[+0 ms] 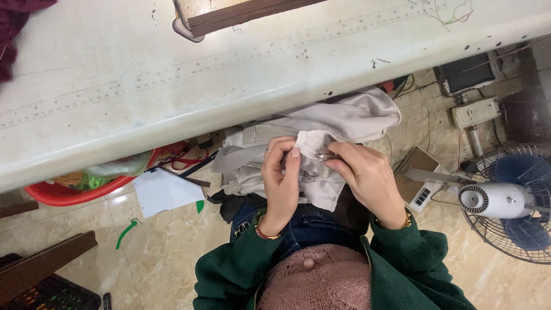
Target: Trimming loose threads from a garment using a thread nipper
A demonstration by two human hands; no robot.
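Observation:
A pale grey-beige garment [344, 120] lies bunched in my lap, partly under the table edge. My left hand [281, 181] pinches a fold of its fabric between thumb and fingers. My right hand [367, 178] holds a small metal tool, probably thread snips [328, 156], against the same fold. The two hands almost touch at the fabric. I wear green sleeves and bracelets on both wrists.
A long white worktable [172, 86] with a printed ruler strip runs across the top. Below it stand a red basin [69, 192], white paper [163, 192] on the tiled floor, an electric fan [505, 201] at right and a small box [419, 178].

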